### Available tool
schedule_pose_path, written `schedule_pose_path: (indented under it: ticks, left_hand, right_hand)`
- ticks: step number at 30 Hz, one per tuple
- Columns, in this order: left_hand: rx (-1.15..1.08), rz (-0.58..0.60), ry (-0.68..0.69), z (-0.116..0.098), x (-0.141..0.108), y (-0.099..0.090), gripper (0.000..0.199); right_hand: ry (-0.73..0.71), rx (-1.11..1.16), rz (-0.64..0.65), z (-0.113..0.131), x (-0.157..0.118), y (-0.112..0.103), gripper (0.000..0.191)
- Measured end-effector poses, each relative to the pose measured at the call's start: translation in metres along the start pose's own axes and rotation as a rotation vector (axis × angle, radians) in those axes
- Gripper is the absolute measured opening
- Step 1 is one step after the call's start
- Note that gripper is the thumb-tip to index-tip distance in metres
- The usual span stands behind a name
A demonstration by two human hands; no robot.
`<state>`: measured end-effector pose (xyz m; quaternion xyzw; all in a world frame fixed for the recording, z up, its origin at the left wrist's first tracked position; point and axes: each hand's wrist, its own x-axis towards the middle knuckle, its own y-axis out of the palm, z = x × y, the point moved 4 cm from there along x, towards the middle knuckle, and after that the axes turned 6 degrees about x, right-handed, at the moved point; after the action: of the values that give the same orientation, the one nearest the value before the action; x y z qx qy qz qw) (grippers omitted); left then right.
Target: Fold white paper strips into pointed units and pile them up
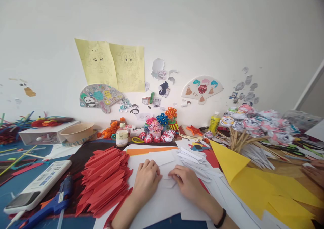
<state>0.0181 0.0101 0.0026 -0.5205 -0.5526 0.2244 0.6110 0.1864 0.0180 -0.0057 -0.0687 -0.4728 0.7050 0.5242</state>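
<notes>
My left hand [146, 178] and my right hand [186, 182] face each other low over white sheets. Between them lies a small folded piece of white paper [166, 183], with the fingers of both hands closed on its two sides. Part of this piece is hidden under the fingertips. Beneath it spreads a larger white sheet [167, 203]. Left of my left hand is a big pile of folded red paper strips [105, 181]. Just beyond my right hand is a pile of folded white paper strips [193, 161].
A blue glue gun [57, 202] and a white power strip [40, 185] lie at left. Yellow paper sheets [268, 188] cover the right side. Behind stand a small bottle [122, 136], craft flowers [158, 124] and paper roses [260, 122]. Another person's hand [314, 173] shows at far right.
</notes>
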Motion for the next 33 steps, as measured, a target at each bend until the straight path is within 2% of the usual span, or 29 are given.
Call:
schedule_pose_path:
  ticks: [5,10,16,19,21,24,27,29,31,33]
  left_hand:
    - [-0.149,0.051,-0.047,0.004,0.001,0.002,0.006]
    - [-0.248,0.100,-0.103,0.007,0.003,0.001,0.007]
    - [-0.249,0.018,-0.138,0.007,0.005,-0.008,0.018]
    - [-0.312,-0.016,-0.158,0.010,0.007,-0.016,0.020]
    - [-0.364,-0.073,-0.183,0.014,0.007,-0.022,0.021]
    - [-0.374,-0.126,-0.236,0.015,0.005,-0.023,0.020]
    - [-0.398,-0.016,-0.204,0.005,0.002,-0.012,0.018]
    - [-0.429,0.021,-0.174,-0.003,0.001,-0.005,0.016]
    - [-0.418,0.018,-0.200,-0.005,0.002,-0.001,0.018]
    - [-0.388,0.074,-0.232,-0.001,0.003,0.003,0.021]
  right_hand:
    - [0.043,0.030,-0.006,0.002,0.006,-0.001,0.008]
    - [0.062,0.046,-0.036,-0.005,0.006,0.003,0.014]
    - [0.052,0.211,-0.012,0.000,0.007,0.002,0.015]
    - [0.069,0.338,-0.040,-0.001,0.008,-0.001,0.010]
    - [0.118,0.456,-0.071,-0.006,0.010,-0.002,0.011]
    - [0.241,0.719,-0.095,-0.018,0.012,0.001,0.024]
    - [0.300,0.959,-0.091,-0.019,0.013,0.004,0.034]
    - [0.305,1.046,-0.039,-0.015,0.013,0.007,0.036]
    - [0.294,1.048,0.035,-0.010,0.013,0.009,0.036]
    - [0.276,0.996,0.079,-0.010,0.013,0.009,0.036]
